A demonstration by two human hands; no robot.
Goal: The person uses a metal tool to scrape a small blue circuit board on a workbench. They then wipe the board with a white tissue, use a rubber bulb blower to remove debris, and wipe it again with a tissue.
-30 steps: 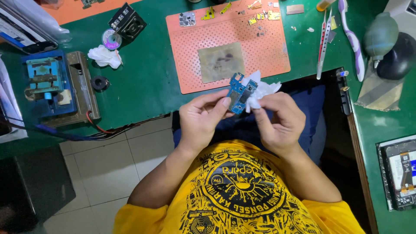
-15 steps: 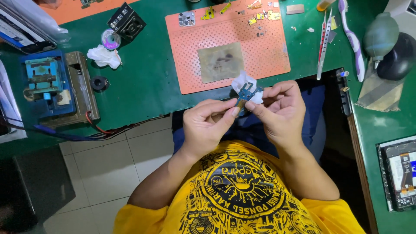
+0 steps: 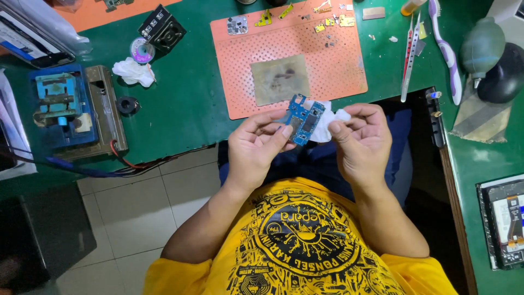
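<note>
Left hand [image 3: 256,150]: at the centre of the frame; your fingers close on the blue circuit board [image 3: 302,118] along its lower left edge, its face tilted up toward you.
Right hand [image 3: 361,143]: just right of the board; your fingers pinch a crumpled white tissue [image 3: 327,121] that touches the board's right edge.
Circuit board: held in the air over your lap, just below the near edge of the green tabletop [image 3: 185,98].
Technique: grip the board by its edges only; wipe lightly, with the tissue folded to a firm pad.
Orange mat [image 3: 333,65]: upper centre, with small loose parts along its far edge.
Tweezers [image 3: 406,54]: upper right, beside the mat.
</note>
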